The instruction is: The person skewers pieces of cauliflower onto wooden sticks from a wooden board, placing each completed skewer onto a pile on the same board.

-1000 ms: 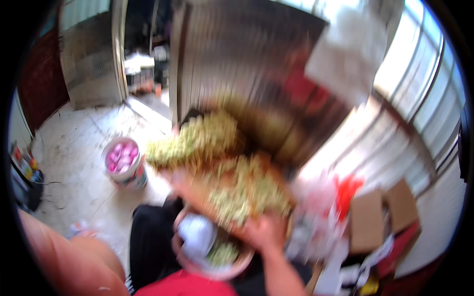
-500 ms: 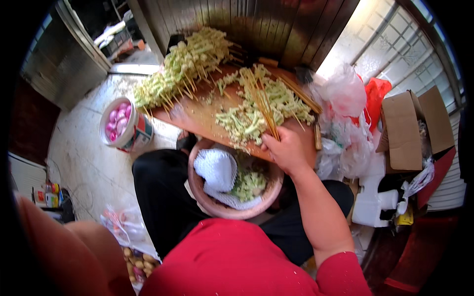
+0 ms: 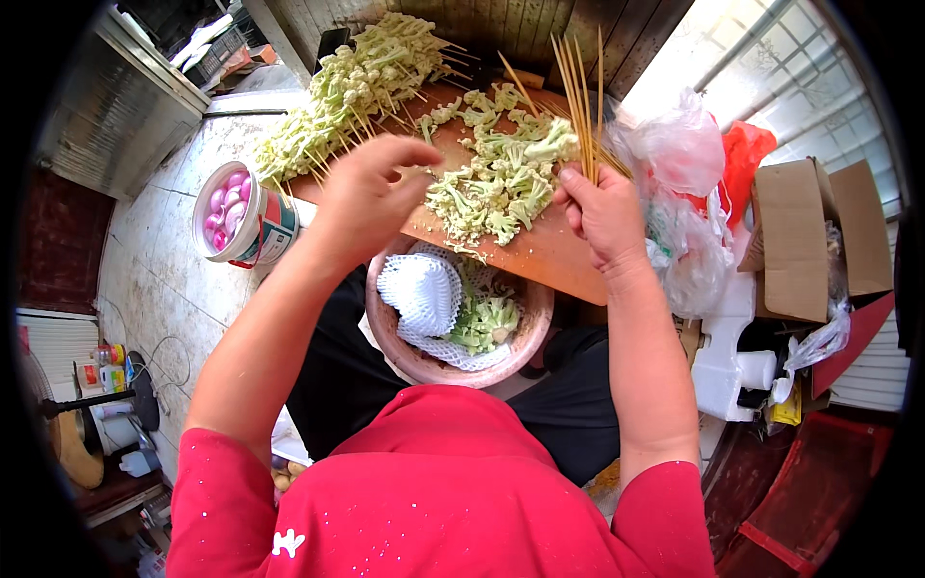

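My right hand is closed around a bundle of bamboo skewers, which fan upward past its thumb. Just left of those fingers is a pale green cauliflower floret; whether they touch it I cannot tell. Over the left part of the wooden board, my left hand hovers with fingers bent and apart, and nothing shows in it. Loose cauliflower pieces lie between the hands on the board. Behind my left hand rises a heap of skewered cauliflower, stick ends pointing right and toward me.
Below the board sits a round basin holding white foam netting and cauliflower. A bucket of peeled purple onions stands left. Plastic bags, an opened cardboard box and white foam packaging crowd the right side.
My left arm has swung in from the lower left to over the board. My right hand has moved up and right, and its skewers now point upward instead of lying across the cauliflower.
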